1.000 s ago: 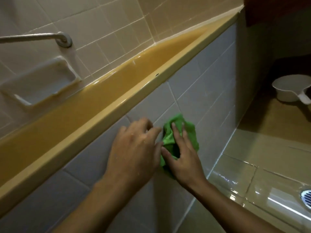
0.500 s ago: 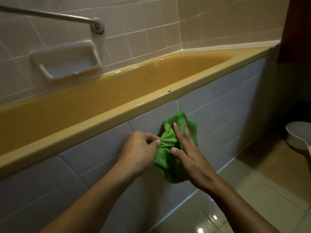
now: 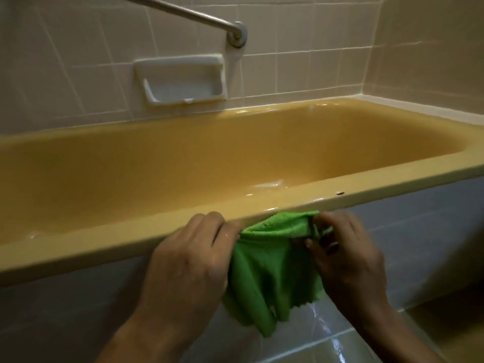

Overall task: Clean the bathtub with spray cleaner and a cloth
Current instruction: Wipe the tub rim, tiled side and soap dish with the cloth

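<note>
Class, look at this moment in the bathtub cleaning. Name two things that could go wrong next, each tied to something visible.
1. The floor tiles look wet, so a foot might slip.
2. The cloth, pinched by the left hand and right hand, may snag on the chipped spot on the tub rim.

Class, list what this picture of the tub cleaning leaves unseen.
1. Spray cleaner: nowhere in the head view.
2. Tub floor: mostly hidden by the near rim.
3. Left hand: tips curled out of sight at the cloth; right hand blurred.
4. Bar: cut off by the top edge.
</note>
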A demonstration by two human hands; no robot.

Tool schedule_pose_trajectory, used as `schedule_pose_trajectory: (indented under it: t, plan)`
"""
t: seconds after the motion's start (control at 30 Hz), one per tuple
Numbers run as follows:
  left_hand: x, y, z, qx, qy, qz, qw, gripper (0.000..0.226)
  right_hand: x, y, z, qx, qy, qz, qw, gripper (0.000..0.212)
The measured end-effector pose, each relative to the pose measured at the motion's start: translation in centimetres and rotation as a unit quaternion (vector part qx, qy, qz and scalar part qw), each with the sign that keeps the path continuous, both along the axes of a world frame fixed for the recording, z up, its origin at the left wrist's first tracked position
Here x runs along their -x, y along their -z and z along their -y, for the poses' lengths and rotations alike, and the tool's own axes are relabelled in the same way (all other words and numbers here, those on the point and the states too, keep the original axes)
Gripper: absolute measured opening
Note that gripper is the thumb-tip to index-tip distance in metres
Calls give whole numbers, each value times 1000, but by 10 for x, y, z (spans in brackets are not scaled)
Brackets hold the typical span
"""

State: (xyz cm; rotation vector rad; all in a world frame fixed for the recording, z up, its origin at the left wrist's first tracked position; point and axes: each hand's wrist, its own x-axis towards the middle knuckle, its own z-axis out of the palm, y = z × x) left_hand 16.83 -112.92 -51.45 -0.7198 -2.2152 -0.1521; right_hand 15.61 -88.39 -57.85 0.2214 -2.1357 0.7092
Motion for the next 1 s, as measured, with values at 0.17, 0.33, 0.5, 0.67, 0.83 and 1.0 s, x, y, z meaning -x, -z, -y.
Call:
schedule_pose_trajectory:
  t: [0.17,0.33,0.5,0.67,0.83,1.0]
  plan:
    - [4,2,-2,7,-17,-55,998,25,-2,-32,-2,34,-37,70,996,49]
    - [6,27,-1,-52,-45,-121,990,20,-2,-33,1,-11,-26,69,997,45]
    - [-3,48,-2,-119,-138,-144,973,31,-9,-11,24,-15,3,25,1000,41]
    - [-12,75,-11,-215,-158,-51,962,29,-19,0,41,-68,-52,8,996,59]
    - [-25,76,-47,-344,-118,43,931,18,-16,3,34,-93,-61,-18,994,48]
    - [-32,98,-84,-392,-147,109,902,90,-7,-3,23,-159,-77,-39,983,39]
